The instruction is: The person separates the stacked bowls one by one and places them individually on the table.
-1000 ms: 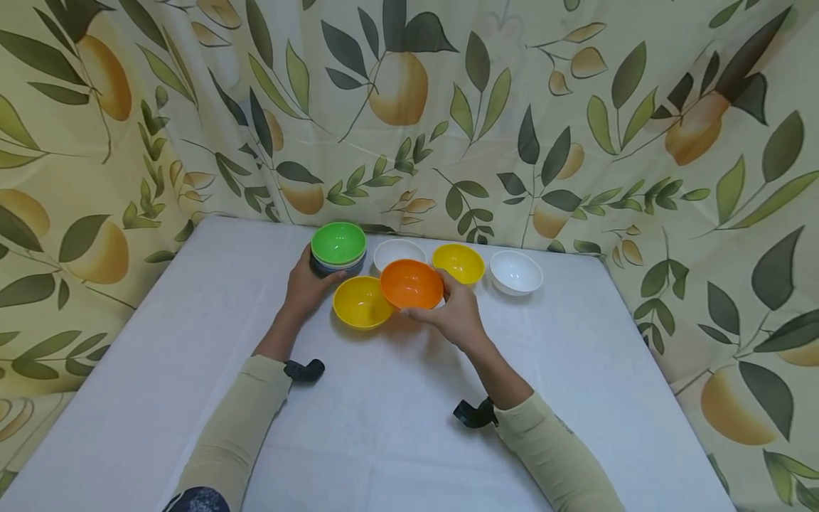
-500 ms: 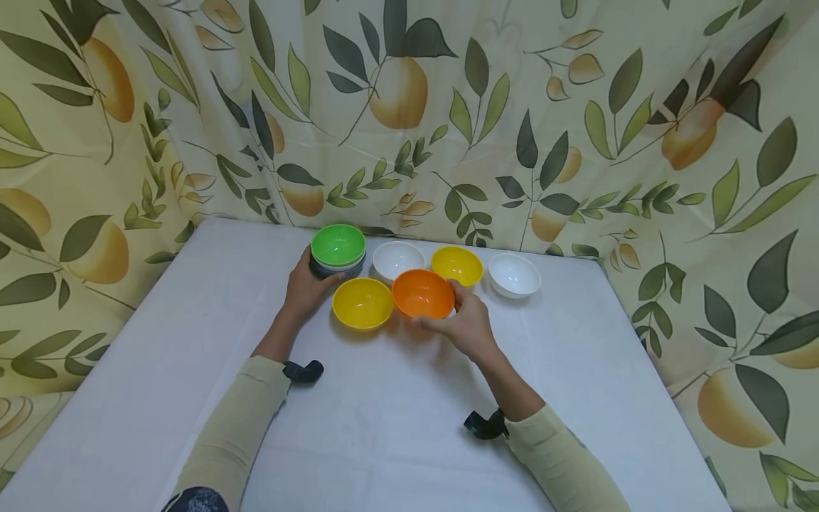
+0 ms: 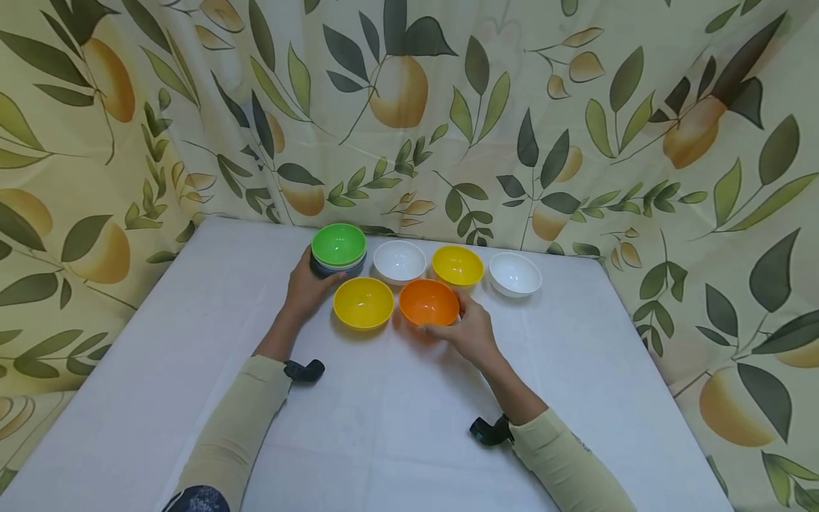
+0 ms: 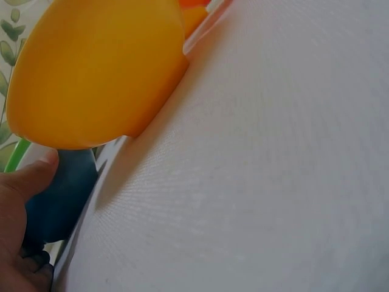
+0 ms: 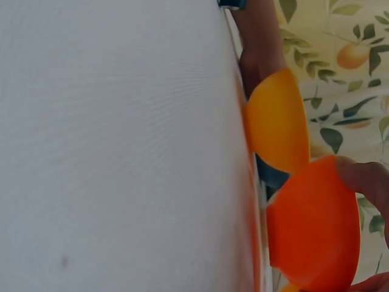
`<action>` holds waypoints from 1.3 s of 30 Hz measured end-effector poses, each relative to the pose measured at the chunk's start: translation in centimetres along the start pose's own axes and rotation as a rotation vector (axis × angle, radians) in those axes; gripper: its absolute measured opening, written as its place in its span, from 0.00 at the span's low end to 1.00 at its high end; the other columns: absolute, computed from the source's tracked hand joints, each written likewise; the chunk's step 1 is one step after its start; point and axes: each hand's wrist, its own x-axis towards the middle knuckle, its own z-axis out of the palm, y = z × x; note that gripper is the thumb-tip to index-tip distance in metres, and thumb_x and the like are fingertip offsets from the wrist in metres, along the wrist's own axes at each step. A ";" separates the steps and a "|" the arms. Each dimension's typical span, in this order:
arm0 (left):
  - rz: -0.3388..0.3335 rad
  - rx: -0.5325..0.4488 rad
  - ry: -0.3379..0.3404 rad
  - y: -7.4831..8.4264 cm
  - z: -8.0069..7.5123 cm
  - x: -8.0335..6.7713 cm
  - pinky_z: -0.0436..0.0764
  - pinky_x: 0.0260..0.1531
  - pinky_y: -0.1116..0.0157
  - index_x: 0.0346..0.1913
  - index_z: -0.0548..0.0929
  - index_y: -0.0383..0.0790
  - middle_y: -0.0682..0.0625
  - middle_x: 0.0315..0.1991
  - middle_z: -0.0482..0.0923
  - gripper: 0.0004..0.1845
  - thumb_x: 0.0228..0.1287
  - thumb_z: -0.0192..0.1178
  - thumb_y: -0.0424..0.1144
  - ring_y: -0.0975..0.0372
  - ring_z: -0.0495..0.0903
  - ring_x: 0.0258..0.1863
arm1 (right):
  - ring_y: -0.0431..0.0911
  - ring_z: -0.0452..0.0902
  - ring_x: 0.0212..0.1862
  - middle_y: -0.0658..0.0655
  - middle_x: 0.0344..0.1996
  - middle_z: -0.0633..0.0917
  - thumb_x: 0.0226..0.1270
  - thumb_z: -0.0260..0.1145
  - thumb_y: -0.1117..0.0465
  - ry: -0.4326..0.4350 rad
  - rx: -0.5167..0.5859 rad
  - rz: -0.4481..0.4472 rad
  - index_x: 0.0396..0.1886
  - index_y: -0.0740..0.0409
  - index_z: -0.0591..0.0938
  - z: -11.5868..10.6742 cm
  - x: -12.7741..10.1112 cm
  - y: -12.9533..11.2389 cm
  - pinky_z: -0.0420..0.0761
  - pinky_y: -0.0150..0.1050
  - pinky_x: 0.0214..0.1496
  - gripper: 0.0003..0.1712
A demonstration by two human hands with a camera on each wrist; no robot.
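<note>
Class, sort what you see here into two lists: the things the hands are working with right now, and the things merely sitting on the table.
In hand:
right hand gripping the orange bowl
left hand holding the stack of bowls with the green bowl on top

Lying about:
near yellow bowl
far yellow bowl
two white bowls
white table

Orange bowl [image 3: 429,301]: plastic, glossy, upright and empty, resting on white tablecloth just right of yellow bowl. Stacked bowls [image 3: 338,250]: green one on top, bluish ones beneath, upright, at rear left.
</note>
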 end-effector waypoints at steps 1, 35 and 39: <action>0.000 -0.002 -0.001 0.0 0.0 0.0 0.54 0.79 0.43 0.86 0.50 0.44 0.40 0.81 0.58 0.58 0.62 0.77 0.51 0.46 0.57 0.80 | 0.56 0.74 0.66 0.60 0.67 0.79 0.53 0.87 0.56 -0.001 -0.003 0.004 0.76 0.59 0.70 0.0 0.0 0.1 0.79 0.54 0.68 0.53; 0.005 -0.008 -0.005 0.3 -0.1 -0.1 0.53 0.79 0.44 0.85 0.50 0.42 0.39 0.81 0.58 0.58 0.62 0.77 0.50 0.46 0.56 0.80 | 0.58 0.74 0.65 0.62 0.67 0.79 0.49 0.88 0.50 -0.060 -0.144 0.070 0.78 0.59 0.68 -0.5 0.0 -0.1 0.79 0.56 0.68 0.58; 0.007 -0.008 -0.001 0.2 -0.1 -0.1 0.54 0.79 0.44 0.85 0.50 0.43 0.40 0.81 0.58 0.57 0.62 0.77 0.49 0.46 0.57 0.80 | 0.58 0.74 0.66 0.63 0.68 0.78 0.50 0.88 0.51 -0.066 -0.145 0.077 0.78 0.59 0.67 -0.5 0.0 -0.2 0.79 0.57 0.68 0.59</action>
